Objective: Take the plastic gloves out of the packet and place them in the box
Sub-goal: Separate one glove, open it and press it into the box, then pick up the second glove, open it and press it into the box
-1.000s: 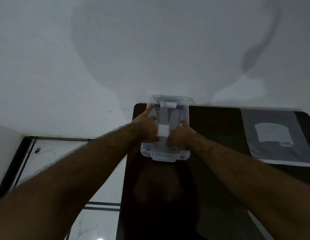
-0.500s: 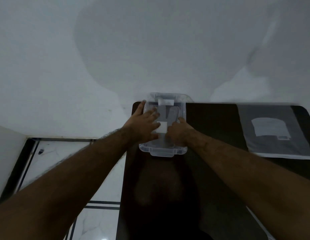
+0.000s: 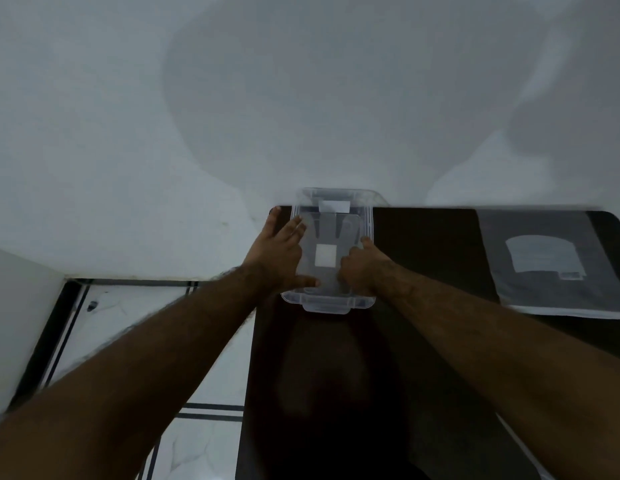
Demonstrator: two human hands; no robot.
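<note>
Two bare forearms are extended over a dark worktop (image 3: 422, 358) from the near edge toward its far left corner. A clear plastic box (image 3: 331, 303) is seen at that corner, its far end pushed against the white wall (image 3: 301, 98) and slightly over the worktop's far edge. The left hand (image 3: 279, 252) is laid flat on the box's left side, fingers spread, the thumb stretched along the near rim; nothing is gripped by it. The right hand (image 3: 358, 268) is curled on the box's right side with its thumb raised against the right wall; whether anything is pinched under it cannot be told. Between the two hands a white square label (image 3: 325, 260) is visible through the plastic. Well apart, toward the far right corner, a grey packet (image 3: 551, 261) with a pale label is laid flat on the worktop, touched by neither hand.
</note>
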